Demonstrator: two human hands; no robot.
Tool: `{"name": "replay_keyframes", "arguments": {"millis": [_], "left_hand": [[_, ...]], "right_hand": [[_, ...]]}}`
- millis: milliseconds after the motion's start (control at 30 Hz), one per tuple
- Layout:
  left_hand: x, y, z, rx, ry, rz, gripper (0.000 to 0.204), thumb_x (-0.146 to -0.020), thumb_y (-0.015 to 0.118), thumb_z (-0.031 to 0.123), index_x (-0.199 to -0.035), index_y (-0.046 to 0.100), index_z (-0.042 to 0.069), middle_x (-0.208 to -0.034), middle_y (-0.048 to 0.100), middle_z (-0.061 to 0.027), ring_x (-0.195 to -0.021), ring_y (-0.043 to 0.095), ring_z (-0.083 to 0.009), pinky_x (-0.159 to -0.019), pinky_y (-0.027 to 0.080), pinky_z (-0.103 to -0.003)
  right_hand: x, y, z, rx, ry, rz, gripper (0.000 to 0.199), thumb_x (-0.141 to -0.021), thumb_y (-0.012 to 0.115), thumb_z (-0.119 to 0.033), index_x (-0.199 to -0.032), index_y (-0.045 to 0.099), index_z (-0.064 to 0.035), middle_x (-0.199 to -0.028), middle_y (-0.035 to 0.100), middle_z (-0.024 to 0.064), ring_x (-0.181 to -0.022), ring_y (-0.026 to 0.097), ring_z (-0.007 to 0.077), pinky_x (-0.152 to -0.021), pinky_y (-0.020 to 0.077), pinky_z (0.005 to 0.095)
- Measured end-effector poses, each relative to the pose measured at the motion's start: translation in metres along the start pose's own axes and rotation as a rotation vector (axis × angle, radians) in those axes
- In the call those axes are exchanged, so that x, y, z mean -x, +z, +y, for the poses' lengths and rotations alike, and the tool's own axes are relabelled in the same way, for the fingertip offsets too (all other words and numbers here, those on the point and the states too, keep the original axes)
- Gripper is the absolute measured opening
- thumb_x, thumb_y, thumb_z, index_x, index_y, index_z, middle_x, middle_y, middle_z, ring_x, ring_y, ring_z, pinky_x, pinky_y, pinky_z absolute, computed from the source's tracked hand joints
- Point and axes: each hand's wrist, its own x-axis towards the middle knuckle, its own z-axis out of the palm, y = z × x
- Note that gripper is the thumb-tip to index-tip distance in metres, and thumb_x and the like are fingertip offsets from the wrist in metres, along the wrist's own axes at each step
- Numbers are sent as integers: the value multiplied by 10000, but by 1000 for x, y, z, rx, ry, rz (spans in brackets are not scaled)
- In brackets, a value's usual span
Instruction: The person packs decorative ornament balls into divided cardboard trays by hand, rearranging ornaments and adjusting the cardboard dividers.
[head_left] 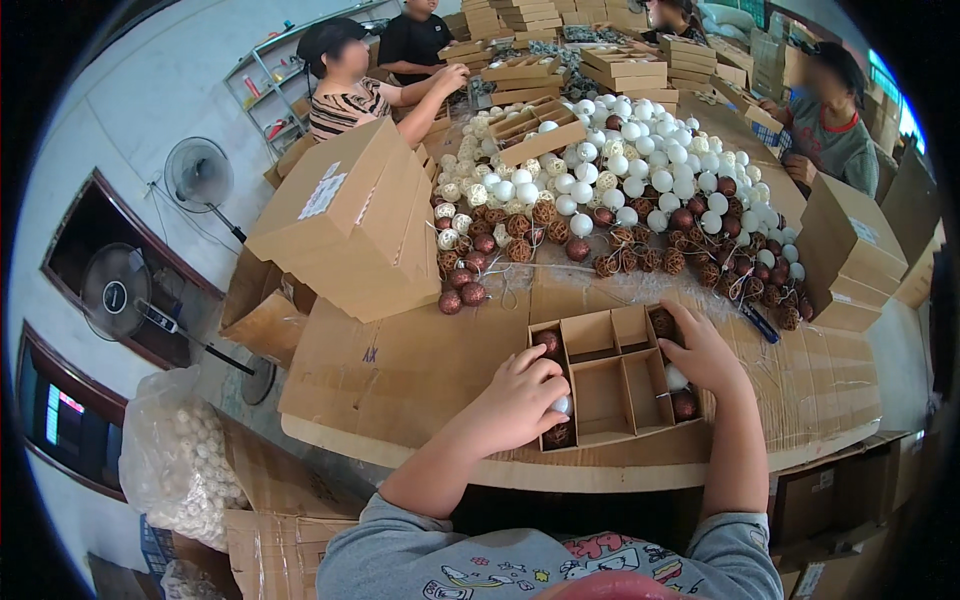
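A shallow cardboard box with dividers (601,437) lies in front of me near the table's edge. My left hand (512,402) curls over its left column, the fingers closed around a white ball (561,405). Glittery brown balls sit above and below that one in the same column. My right hand (706,348) is at the far right corner, thumb and forefinger around a brown woven ball (661,322). Below it in the right column are a white ball (676,378) and a glittery brown ball (685,405). The middle compartments hold no balls.
A large heap of white, cream and brown balls (640,170) spreads beyond the box. Stacked cartons stand left (350,230) and right (850,250). A dark blue knife-like tool (760,323) lies at right. Several people sit around the table. Two fans (198,172) stand at left.
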Motion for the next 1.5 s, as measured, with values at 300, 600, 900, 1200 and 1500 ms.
{"name": "replay_keyframes", "arguments": {"millis": [300,600,900,1200,1500], "left_hand": [[-3,5,9,-71,25,127,225,-852,648,221,-981,570,54,-1121,529,-113,-1209,424,-386,-1022,354,-482],[-8,7,5,29,-13,116,68,-843,582,115,-890,592,66,-860,607,-79,-875,582,-291,-796,417,-436],[-12,3,-1,62,-24,59,95,-841,601,135,-851,560,50,-854,591,-103,-839,557,-324,-754,430,-438],[-48,-26,-59,0,-203,513,34,-846,598,61,-864,599,32,-870,618,-134,-854,596,-315,-755,477,-416],[-141,-44,-168,-532,-466,142,283,-824,479,90,-1047,652,94,-1083,658,-130,-1040,595,-323,-880,479,-462]], "right_hand": [[1,-1,-1,-3,36,-17,590,-845,630,-152,-1381,405,-55,-1259,522,245,-1200,477,386,-1021,378,406],[5,-1,5,27,25,-30,593,-841,637,-191,-1376,412,-67,-1192,563,247,-1139,499,412,-972,406,434],[-4,-2,-2,6,65,-66,598,-854,621,-149,-1398,391,-54,-1323,494,233,-1251,454,365,-1046,359,393],[2,-2,7,64,23,13,552,-866,620,-230,-1355,434,-53,-1225,548,231,-1139,517,398,-964,424,426],[3,-6,7,61,23,1,545,-857,624,-251,-1334,451,-54,-1184,572,245,-1115,522,421,-945,429,454]]}}
